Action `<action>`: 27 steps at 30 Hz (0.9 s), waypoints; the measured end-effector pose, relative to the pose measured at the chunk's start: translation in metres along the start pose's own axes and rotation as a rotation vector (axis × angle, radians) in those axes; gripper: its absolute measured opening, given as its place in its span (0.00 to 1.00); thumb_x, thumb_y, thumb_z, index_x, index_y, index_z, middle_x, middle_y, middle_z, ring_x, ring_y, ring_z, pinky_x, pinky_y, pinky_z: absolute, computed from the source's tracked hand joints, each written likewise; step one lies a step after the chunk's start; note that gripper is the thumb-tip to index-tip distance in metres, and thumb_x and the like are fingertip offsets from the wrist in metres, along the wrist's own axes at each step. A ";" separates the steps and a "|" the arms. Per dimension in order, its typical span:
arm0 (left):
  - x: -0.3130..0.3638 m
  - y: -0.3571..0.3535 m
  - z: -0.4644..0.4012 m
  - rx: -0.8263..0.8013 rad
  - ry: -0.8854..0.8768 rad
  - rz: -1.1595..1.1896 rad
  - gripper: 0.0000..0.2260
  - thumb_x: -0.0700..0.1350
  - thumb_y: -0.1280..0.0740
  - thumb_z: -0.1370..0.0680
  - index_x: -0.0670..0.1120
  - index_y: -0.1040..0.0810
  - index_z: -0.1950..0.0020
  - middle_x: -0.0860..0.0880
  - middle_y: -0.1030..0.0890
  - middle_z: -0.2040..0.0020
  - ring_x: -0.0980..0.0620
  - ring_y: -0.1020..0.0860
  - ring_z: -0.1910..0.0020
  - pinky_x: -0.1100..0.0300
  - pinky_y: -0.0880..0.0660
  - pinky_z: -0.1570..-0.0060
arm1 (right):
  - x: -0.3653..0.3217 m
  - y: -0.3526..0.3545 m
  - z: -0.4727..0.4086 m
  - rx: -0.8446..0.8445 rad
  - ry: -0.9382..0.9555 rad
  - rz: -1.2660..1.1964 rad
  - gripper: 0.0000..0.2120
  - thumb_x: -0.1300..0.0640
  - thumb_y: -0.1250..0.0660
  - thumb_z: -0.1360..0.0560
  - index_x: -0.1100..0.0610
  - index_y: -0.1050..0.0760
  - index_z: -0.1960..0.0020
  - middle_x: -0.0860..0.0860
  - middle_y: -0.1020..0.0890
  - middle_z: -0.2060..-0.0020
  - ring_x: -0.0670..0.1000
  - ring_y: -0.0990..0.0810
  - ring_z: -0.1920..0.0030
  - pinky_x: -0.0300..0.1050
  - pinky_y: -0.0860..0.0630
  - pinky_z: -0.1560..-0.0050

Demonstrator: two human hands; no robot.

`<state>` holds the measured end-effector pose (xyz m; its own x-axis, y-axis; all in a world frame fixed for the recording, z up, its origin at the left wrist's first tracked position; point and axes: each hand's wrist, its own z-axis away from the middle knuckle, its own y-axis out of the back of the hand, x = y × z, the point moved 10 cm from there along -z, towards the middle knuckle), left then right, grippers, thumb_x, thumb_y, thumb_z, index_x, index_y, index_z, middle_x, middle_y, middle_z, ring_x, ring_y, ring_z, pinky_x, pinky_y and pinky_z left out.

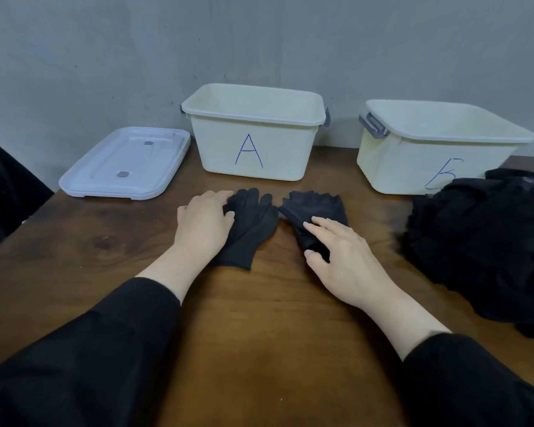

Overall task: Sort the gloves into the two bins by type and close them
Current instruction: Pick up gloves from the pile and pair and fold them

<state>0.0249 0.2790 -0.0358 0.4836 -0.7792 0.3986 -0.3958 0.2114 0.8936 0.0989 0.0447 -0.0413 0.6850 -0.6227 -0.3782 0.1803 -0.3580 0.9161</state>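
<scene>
From the head view, we see two black gloves lying side by side near the middle of the tabletop (259, 334), just in front of bin A (253, 149). The full-fingered glove (250, 223) lies with its long axis running from the near edge toward the far edge, fingers pointing at bin A and cuff toward us; our left hand (202, 223) rests on its left side, fingers loosely bent over the fabric with the thumb tip on the palm area, pressing rather than pinching as far as we can tell. The second glove (316, 208), which looks shorter-fingered, sits just to the right, its tips nearly touching the first glove; our right hand (339, 254) lies spread over its cuff end, fingers straight. Bin B (413, 167) stands toward the far right corner, a heap of black gloves (490, 241) at the right edge partly covering its front. A lid (124, 163) lies flat toward the far left. We judge each glove nearest the hand already on it, with bin A straight ahead of both.
</scene>
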 end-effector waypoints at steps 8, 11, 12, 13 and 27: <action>-0.014 0.031 0.003 0.231 0.023 0.260 0.16 0.40 0.41 0.17 0.49 0.26 0.30 0.45 0.23 0.38 0.44 0.25 0.40 0.54 0.30 0.42 | -0.002 -0.003 -0.004 0.036 0.002 0.053 0.24 0.43 0.44 0.16 0.46 0.35 0.22 0.45 0.33 0.23 0.48 0.39 0.22 0.50 0.41 0.22; -0.041 0.047 0.004 0.300 0.114 0.298 0.17 0.39 0.40 0.17 0.47 0.26 0.29 0.43 0.23 0.36 0.43 0.25 0.37 0.52 0.29 0.39 | -0.007 -0.003 -0.006 0.066 -0.007 0.024 0.23 0.44 0.43 0.16 0.49 0.32 0.23 0.47 0.31 0.24 0.49 0.36 0.23 0.50 0.39 0.23; -0.047 0.046 0.004 0.279 0.136 0.284 0.17 0.39 0.40 0.17 0.47 0.27 0.28 0.42 0.24 0.35 0.42 0.25 0.36 0.51 0.29 0.38 | -0.010 -0.004 -0.007 0.068 -0.006 0.016 0.23 0.45 0.42 0.16 0.49 0.32 0.23 0.47 0.31 0.24 0.49 0.36 0.23 0.50 0.39 0.23; -0.052 0.042 0.003 0.245 0.154 0.242 0.18 0.40 0.39 0.17 0.47 0.28 0.27 0.42 0.25 0.34 0.41 0.25 0.36 0.49 0.29 0.37 | -0.012 -0.006 -0.007 0.065 -0.004 0.014 0.23 0.45 0.43 0.16 0.49 0.32 0.23 0.48 0.31 0.24 0.50 0.36 0.23 0.50 0.40 0.23; 0.067 0.029 0.038 0.216 -0.344 -0.094 0.15 0.52 0.40 0.17 0.47 0.18 0.39 0.49 0.17 0.47 0.46 0.20 0.50 0.48 0.27 0.48 | -0.011 0.011 0.002 0.136 0.010 -0.102 0.22 0.45 0.47 0.15 0.50 0.32 0.23 0.45 0.32 0.23 0.43 0.40 0.22 0.52 0.49 0.19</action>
<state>0.0162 0.2111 0.0089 0.2508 -0.9488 0.1920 -0.5349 0.0295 0.8444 0.0915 0.0462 -0.0273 0.6753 -0.5713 -0.4665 0.1530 -0.5103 0.8463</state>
